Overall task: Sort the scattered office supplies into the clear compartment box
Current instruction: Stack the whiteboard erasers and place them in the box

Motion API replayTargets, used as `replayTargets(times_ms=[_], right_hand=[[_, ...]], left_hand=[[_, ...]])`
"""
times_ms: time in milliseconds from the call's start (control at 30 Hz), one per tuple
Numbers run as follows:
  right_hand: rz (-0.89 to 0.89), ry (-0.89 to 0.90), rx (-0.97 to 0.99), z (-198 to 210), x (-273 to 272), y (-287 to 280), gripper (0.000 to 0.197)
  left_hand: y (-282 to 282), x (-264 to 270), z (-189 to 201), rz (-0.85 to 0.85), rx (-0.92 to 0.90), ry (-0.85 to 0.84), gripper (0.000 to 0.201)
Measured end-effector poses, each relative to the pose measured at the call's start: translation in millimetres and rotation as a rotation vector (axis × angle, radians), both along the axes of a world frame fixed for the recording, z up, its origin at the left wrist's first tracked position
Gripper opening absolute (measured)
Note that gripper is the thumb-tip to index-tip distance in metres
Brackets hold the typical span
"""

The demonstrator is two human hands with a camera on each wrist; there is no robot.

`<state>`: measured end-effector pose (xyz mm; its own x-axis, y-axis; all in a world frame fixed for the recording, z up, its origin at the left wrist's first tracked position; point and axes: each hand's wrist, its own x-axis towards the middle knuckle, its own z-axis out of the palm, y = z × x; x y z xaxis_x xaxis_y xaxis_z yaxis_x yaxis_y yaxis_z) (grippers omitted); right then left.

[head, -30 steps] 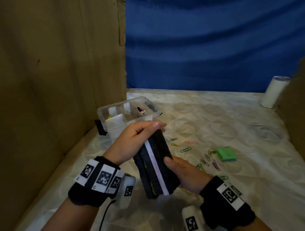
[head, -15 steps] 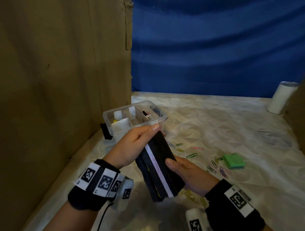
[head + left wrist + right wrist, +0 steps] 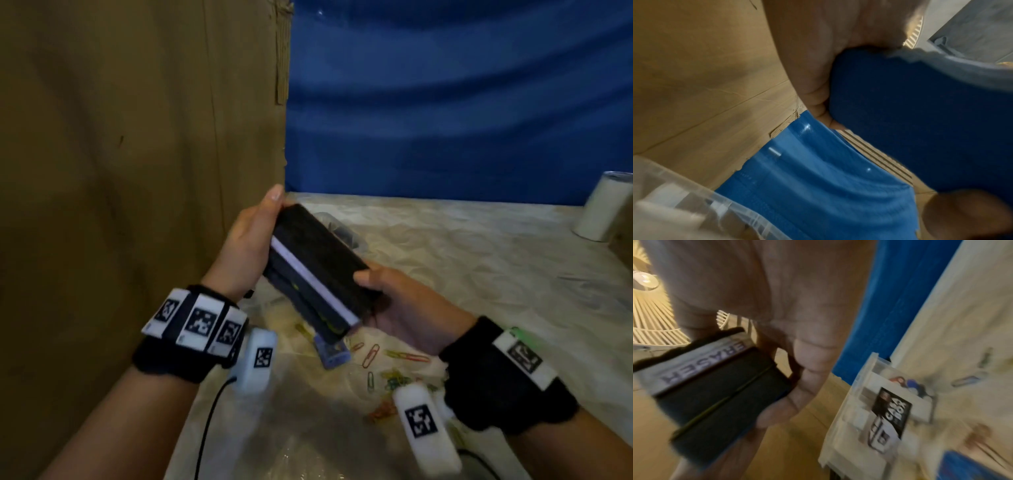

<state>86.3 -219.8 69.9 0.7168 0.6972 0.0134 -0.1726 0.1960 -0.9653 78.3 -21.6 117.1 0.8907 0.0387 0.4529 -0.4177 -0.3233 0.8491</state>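
Both hands hold a black felt board eraser (image 3: 318,270) with a white stripe, tilted in the air above the table. My left hand (image 3: 270,219) grips its far end, thumb on top. My right hand (image 3: 373,294) grips the near end, thumb on the upper face and fingers underneath. The right wrist view shows the eraser (image 3: 715,386) with "ERASER" on its stripe. The clear compartment box (image 3: 339,229) is mostly hidden behind the eraser; in the right wrist view the box (image 3: 879,410) stands by the cardboard wall with items inside.
Coloured paper clips (image 3: 371,356) and a small blue object (image 3: 332,353) lie on the pale table below the hands. A cardboard wall (image 3: 137,171) stands at the left, a blue cloth (image 3: 445,102) behind, and a white cylinder (image 3: 606,209) at the far right.
Both hands have lifted the eraser higher and farther away, so it now covers most of the box. The green pad has left the view.
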Motion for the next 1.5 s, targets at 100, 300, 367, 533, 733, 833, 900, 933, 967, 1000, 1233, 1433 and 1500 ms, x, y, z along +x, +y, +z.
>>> replayTargets(times_ms=[100,300,367,533,733,833,900,933,967,1000,1233,1433,1500], right_hand=[[-0.22,-0.167,-0.076,23,26,12,0.019],[-0.512,-0.682,-0.558,32,85,45,0.041],[-0.554,-0.759,-0.765,28,96,59,0.048],[-0.533,-0.962,-1.228,19,109,84,0.059],[-0.498,-1.173,-1.338,0,116,100,0.06],[-0.518,-1.192,-1.319,-12,118,104,0.059],[-0.519,-1.189,-1.298,-19,119,104,0.059],[-0.522,-1.189,-1.284,-21,119,103,0.059],[-0.526,-1.186,-1.269,-23,119,103,0.059],[-0.525,-1.18,-1.256,-24,119,103,0.06],[-0.521,-1.141,-1.179,-27,118,101,0.063],[-0.521,-1.109,-1.151,-25,121,98,0.065],[-0.517,-1.113,-1.139,-22,123,99,0.065]], left_hand=[[14,33,15,0.024,0.041,0.018,0.049],[43,107,14,0.095,0.404,0.197,0.029],[48,123,9,0.124,0.567,0.291,0.029],[69,155,-13,0.158,0.606,0.536,0.027],[76,177,-27,0.153,0.75,0.545,0.016],[75,184,-28,0.166,0.915,0.576,0.014],[76,190,-30,0.164,0.983,0.577,0.013],[77,192,-31,0.163,1.01,0.571,0.012],[77,193,-31,0.161,1.035,0.562,0.011],[77,194,-32,0.16,1.052,0.554,0.011],[78,198,-35,0.175,1.176,0.565,0.025],[78,202,-33,0.147,1.22,0.547,0.029],[79,203,-33,0.145,1.214,0.548,0.031]])
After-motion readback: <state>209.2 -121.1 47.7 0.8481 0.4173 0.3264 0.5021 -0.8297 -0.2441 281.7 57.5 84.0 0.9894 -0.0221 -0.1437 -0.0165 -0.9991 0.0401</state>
